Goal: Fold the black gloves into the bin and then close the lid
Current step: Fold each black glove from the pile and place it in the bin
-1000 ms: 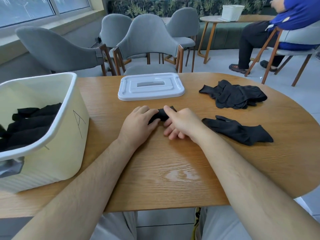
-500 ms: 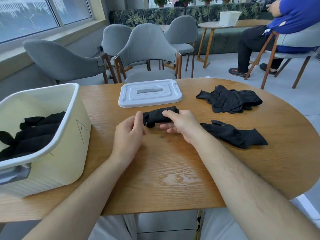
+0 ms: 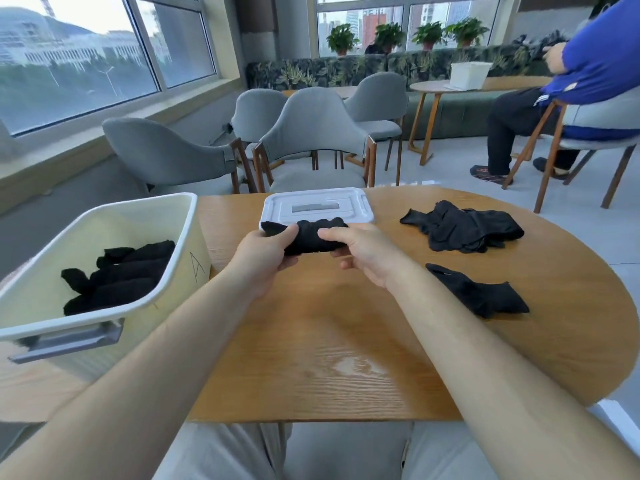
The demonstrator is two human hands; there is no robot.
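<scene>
A rolled black glove [image 3: 306, 236] is held above the wooden table [image 3: 346, 341], in front of the white lid [image 3: 317, 206]. My left hand [image 3: 263, 256] grips its left end and my right hand [image 3: 360, 252] grips its right end. The cream bin [image 3: 104, 271] stands open at the left with several folded black gloves [image 3: 117, 277] inside. A single flat black glove [image 3: 479, 292] lies to the right of my right wrist. A pile of black gloves [image 3: 464, 230] lies further back on the right.
Grey chairs [image 3: 311, 140] stand behind the table's far edge. A seated person in blue [image 3: 568, 98] is at the far right beside a second round table [image 3: 450, 88] with a white bin on it. Windows line the left wall.
Both hands have lifted the rolled glove off the table and raised it toward the lid. The view has tilted upward.
</scene>
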